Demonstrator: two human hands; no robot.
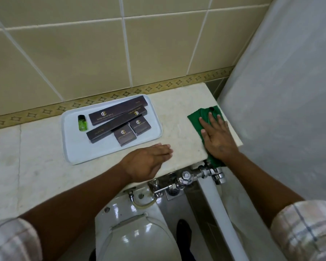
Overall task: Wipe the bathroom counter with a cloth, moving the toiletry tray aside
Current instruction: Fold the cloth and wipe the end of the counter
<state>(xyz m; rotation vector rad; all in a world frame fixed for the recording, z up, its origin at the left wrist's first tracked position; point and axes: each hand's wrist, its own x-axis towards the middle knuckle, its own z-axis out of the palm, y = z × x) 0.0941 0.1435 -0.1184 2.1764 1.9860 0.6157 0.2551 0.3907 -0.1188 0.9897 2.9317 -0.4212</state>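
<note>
A pale marble counter (179, 110) runs along the tiled wall. On its middle lies a white toiletry tray (73, 147) holding several dark boxes (117, 113) and a small green bottle (81, 123). My right hand (217, 137) presses flat on a green cloth (196, 116) at the counter's right end, near the front corner. The cloth hangs a little over the front edge. My left hand (149, 161) rests on the counter's front edge just right of the tray, fingers together and flat, holding nothing.
Below the counter edge sit chrome flush valves and pipes (186, 178), a white vertical pipe (215, 204) and a toilet (137, 232). A grey wall (280, 91) closes off the counter's right end. Beige tiles (83, 53) back the counter.
</note>
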